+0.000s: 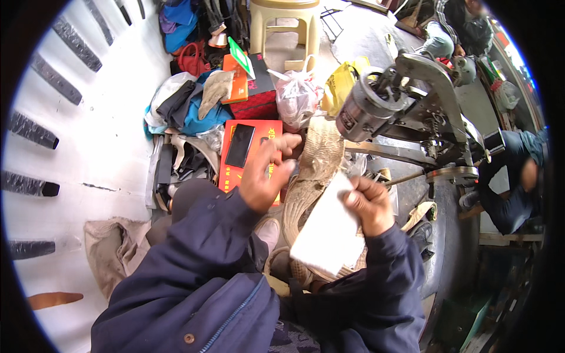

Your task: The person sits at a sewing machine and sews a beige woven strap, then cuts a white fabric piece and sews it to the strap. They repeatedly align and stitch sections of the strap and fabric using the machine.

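A white wall with dark slots [44, 135] is filling the left of the frame, curving toward the rim. Along the bottom, the person's dark blue jacket [200, 294] is taking up the lower middle, both sleeves rising toward the centre. In the upper right, a grey cobbler's stitching machine [406, 100] is standing with its long arm and round head pointing toward the centre. At the centre, a woven straw-coloured shoe [315, 170] is lying lengthwise between the two hands, its toe just beneath the machine's head. Over its lower end, a white folded cloth or sheet [326, 232] is resting, covering part of the shoe. The right hand [369, 203], just right of centre, is pinching the upper corner of that white piece with fingers closed on it. The left hand [268, 173], at centre left, is hovering with fingers half curled beside the shoe; I cannot tell whether it is gripping anything. Behind it, an orange-red flat box [262, 132] is lying with a black phone [240, 145] on top. Above, a knotted clear plastic bag [297, 94] is sitting beside a yellow bag [341, 82], with a cream plastic stool [285, 26] at the top.
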A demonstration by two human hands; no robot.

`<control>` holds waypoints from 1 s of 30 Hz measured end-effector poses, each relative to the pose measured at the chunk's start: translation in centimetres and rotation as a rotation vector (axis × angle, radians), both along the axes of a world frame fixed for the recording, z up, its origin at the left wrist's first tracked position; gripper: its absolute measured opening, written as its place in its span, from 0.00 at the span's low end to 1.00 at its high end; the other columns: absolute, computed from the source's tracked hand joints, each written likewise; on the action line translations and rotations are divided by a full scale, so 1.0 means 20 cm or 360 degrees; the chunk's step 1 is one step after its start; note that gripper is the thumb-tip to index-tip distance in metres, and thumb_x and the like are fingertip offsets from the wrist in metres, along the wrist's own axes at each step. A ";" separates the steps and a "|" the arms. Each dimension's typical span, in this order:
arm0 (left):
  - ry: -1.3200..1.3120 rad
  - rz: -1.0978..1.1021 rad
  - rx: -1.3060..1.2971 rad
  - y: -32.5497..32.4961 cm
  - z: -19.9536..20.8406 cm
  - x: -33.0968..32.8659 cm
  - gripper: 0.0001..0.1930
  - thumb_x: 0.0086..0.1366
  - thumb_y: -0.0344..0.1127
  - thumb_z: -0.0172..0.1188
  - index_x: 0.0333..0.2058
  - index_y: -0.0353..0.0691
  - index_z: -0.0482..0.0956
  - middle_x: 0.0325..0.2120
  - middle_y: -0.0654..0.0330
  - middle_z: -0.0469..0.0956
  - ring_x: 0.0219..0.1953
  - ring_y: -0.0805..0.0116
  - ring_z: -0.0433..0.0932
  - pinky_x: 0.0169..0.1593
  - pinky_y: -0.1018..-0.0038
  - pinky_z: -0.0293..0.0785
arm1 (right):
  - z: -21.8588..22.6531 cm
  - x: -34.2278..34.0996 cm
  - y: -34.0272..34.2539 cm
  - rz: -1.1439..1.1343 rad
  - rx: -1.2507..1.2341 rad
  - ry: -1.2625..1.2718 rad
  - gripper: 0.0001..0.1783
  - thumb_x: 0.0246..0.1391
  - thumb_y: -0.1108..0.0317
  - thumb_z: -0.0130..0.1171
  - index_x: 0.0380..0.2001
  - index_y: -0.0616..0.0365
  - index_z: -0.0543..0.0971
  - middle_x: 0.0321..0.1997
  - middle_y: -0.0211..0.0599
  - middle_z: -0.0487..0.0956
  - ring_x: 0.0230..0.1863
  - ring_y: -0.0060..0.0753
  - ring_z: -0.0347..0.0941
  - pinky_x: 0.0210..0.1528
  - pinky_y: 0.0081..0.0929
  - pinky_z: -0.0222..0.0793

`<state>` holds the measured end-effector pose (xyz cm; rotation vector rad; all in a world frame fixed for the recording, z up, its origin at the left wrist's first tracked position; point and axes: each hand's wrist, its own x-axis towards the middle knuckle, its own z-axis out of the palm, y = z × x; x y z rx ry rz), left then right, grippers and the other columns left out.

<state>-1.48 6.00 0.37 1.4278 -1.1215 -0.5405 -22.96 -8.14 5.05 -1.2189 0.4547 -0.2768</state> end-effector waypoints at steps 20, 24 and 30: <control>0.0039 -0.0236 0.0382 -0.06 0.38 0.27 0.05 0.67 0.27 0.58 0.40 0.33 0.78 0.31 0.69 0.78 0.34 0.84 0.73 0.39 0.83 0.69 | -0.42 0.18 -0.09 -0.0735 0.0365 -0.0126 0.23 0.68 0.57 0.49 0.52 0.67 0.78 0.52 0.40 0.81 0.55 0.33 0.76 0.59 0.31 0.67; -0.0034 -0.0319 0.0373 -0.28 0.29 0.25 0.07 0.66 0.28 0.63 0.39 0.32 0.78 0.29 0.69 0.77 0.34 0.84 0.71 0.40 0.82 0.68 | -0.42 0.22 -0.09 -0.0686 0.0435 -0.0207 0.24 0.67 0.58 0.46 0.51 0.69 0.78 0.49 0.44 0.82 0.47 0.38 0.80 0.55 0.32 0.71; -0.0170 -0.0416 0.0581 -0.43 0.24 0.27 0.08 0.65 0.33 0.65 0.36 0.33 0.80 0.28 0.71 0.75 0.32 0.83 0.68 0.39 0.80 0.67 | -0.34 0.20 -0.08 -0.0657 0.0597 -0.0080 0.18 0.65 0.57 0.49 0.43 0.59 0.82 0.33 0.28 0.80 0.30 0.21 0.74 0.33 0.24 0.70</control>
